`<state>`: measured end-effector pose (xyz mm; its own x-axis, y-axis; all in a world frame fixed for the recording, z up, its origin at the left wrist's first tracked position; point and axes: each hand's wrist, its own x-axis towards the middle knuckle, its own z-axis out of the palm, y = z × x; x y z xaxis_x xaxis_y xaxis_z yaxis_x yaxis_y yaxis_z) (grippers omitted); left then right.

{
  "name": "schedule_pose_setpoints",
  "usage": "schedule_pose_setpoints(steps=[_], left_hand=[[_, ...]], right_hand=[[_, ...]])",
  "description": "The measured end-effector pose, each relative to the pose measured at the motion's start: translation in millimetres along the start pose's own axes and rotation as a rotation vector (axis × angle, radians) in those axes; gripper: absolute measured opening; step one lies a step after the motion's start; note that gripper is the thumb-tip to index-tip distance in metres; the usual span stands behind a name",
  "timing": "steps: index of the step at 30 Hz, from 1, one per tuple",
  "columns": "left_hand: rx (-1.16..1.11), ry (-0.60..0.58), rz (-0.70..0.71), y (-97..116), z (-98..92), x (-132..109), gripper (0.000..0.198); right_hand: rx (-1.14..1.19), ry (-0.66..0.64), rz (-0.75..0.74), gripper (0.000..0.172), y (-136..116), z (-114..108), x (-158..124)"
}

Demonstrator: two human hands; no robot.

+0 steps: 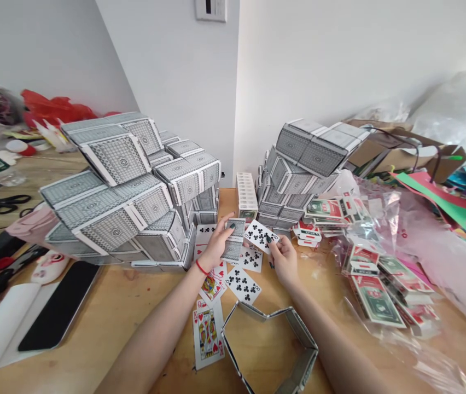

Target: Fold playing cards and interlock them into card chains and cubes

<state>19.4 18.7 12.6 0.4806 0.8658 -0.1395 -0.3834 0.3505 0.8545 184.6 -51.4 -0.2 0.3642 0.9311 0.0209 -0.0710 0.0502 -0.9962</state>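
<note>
My left hand (pixel 217 243) is closed around a small stack of grey-backed playing cards (pixel 234 241), backs up. Between the fingers of my right hand (pixel 284 257) is a single clubs playing card (pixel 257 234), face up, its left edge close to the stack. Below my hands, loose clubs cards (pixel 243 284) lie face up on the wooden table. A king of hearts (pixel 209 336) lies nearer me, overlapping other red face cards (pixel 212 284). Between my forearms stands a heart-shaped ring (pixel 272 316) of folded cards.
Tall piles of card-covered blocks rise on the left (pixel 122 202) and right (pixel 307 158). Card boxes (pixel 376 298) and clear plastic wrap lie at right. A black phone-like slab (pixel 60 303) and scissors (pixel 5 203) lie left. A wall stands behind.
</note>
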Motion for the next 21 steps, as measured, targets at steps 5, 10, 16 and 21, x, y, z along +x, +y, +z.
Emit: schedule_pose_setpoints(steps=[5,10,16,21], left_hand=[[0.199,0.124,0.148,-9.4,-3.3,5.9,0.04],[0.397,0.213,0.284,-11.1,-6.5,8.8,0.028],[0.516,0.209,0.36,-12.9,-8.0,9.1,0.025],[0.669,0.216,0.366,-14.4,-10.3,8.8,0.025]], right_hand=[[0.013,-0.003,-0.023,0.027,-0.3,-1.0,-1.4],[0.079,-0.028,-0.017,0.027,1.5,-1.2,-1.1],[0.062,-0.042,-0.011,0.027,-0.2,-0.3,-2.8],[0.019,-0.062,-0.009,0.027,-1.1,-0.6,-3.3]])
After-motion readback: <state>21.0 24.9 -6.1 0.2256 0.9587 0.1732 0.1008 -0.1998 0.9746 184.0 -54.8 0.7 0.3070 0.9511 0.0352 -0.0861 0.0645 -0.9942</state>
